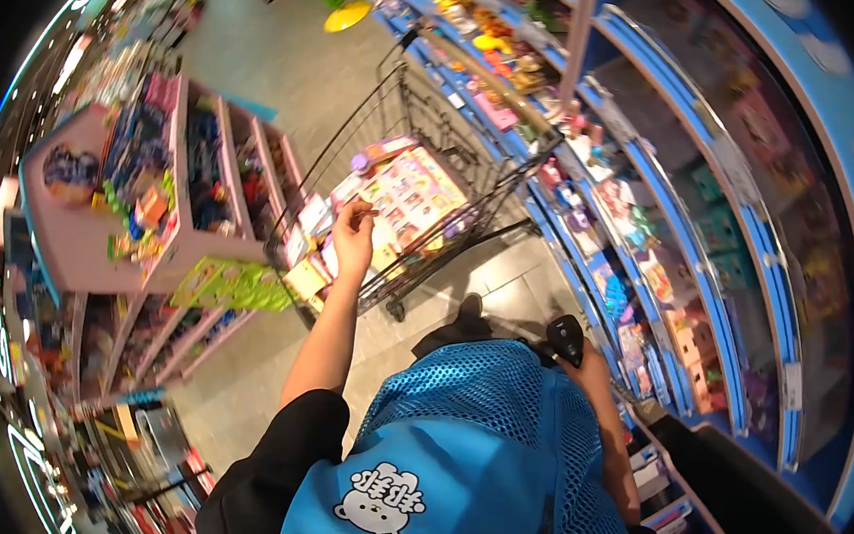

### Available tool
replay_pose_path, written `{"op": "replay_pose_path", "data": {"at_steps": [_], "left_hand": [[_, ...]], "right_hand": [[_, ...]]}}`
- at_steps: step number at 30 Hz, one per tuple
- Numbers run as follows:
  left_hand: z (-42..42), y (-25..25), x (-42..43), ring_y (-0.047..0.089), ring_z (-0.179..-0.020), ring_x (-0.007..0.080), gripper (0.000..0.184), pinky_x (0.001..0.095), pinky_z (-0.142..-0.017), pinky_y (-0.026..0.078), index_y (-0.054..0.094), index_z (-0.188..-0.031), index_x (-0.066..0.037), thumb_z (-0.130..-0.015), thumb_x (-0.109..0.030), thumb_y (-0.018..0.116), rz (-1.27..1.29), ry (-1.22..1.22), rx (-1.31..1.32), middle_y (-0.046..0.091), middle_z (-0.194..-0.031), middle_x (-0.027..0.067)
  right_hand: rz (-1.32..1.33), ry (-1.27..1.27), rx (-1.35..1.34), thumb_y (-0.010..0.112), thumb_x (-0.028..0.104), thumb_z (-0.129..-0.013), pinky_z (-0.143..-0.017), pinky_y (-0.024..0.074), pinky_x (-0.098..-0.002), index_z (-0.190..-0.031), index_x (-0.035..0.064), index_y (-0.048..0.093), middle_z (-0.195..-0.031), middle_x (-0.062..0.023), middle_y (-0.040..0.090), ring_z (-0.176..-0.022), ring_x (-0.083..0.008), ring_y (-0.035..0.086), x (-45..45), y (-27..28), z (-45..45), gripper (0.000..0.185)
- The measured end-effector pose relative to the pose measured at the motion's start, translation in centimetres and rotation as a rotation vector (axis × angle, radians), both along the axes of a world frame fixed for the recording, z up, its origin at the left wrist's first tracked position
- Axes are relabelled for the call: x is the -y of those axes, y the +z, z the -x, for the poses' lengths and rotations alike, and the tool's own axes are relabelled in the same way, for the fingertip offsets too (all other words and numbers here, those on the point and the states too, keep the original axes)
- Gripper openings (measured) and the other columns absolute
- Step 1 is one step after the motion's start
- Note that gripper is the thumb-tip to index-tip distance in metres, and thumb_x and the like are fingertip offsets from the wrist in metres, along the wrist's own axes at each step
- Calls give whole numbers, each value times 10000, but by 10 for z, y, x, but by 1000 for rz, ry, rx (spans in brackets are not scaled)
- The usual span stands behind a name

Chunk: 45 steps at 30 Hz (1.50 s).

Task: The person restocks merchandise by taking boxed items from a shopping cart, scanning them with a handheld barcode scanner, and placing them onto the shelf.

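My left hand is raised over the near side of a wire shopping cart, its fingers curled together; whether they hold something small is not clear. Under and beyond it, colourful boxed goods and a purple-topped item lie in the cart. Down at my right side, my right hand is wrapped round a black handheld device, close to the blue mesh vest.
Blue-edged shelves packed with toys run along the right. A pink display stand with a green panel stands left. Tiled floor shows between them and the cart. A dark sleeve or object is at lower right.
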<state>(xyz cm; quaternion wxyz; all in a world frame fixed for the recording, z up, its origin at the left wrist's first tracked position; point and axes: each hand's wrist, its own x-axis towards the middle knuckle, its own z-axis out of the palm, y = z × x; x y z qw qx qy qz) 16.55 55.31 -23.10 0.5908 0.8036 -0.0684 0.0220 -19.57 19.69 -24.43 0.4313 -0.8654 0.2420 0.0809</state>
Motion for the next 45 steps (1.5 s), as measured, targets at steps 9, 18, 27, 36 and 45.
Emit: {"op": "replay_pose_path", "data": {"at_steps": [9,18,27,36,45], "left_hand": [[19,-113,-200,625,-1036,444,316,481,-932,510,634,-1119,-21,-836,-139,713,-750,386,-249,616,-1114,280],[51,-214,-210,699,-1016,351,370,452,-889,570,630,-1142,47,-785,-31,680,-641,298,-612,694,-1107,231],[27,-120,-144,639,-1052,406,423,513,-847,567,536,-1222,-82,-822,3,644,-1024,-106,-230,584,-1166,194],[-5,-99,-148,670,-1049,393,450,494,-875,569,585,-1227,-139,-801,-33,683,-1090,-370,-396,620,-1181,180],[-2,-134,-172,683,-1059,359,551,472,-858,578,678,-1209,-221,-699,-228,887,-1221,-513,-449,651,-1179,116]], "right_hand": [[7,200,-49,859,225,-776,-805,553,-470,-1273,62,619,-1038,-236,725,-965,-436,699,-29,10,-63,576],[-12,183,-72,793,118,-804,-792,548,-453,-1141,10,649,-978,-268,709,-950,-452,689,-73,63,-135,382],[-14,265,-118,824,184,-802,-813,551,-481,-1138,32,627,-997,-252,718,-959,-453,689,-112,59,-172,418],[-20,238,-124,821,225,-789,-822,555,-480,-1154,30,618,-1006,-245,721,-974,-446,691,-122,42,-167,461],[-56,208,-96,803,257,-795,-834,551,-469,-1164,30,628,-1000,-248,722,-977,-440,693,-135,44,-168,467]]}}
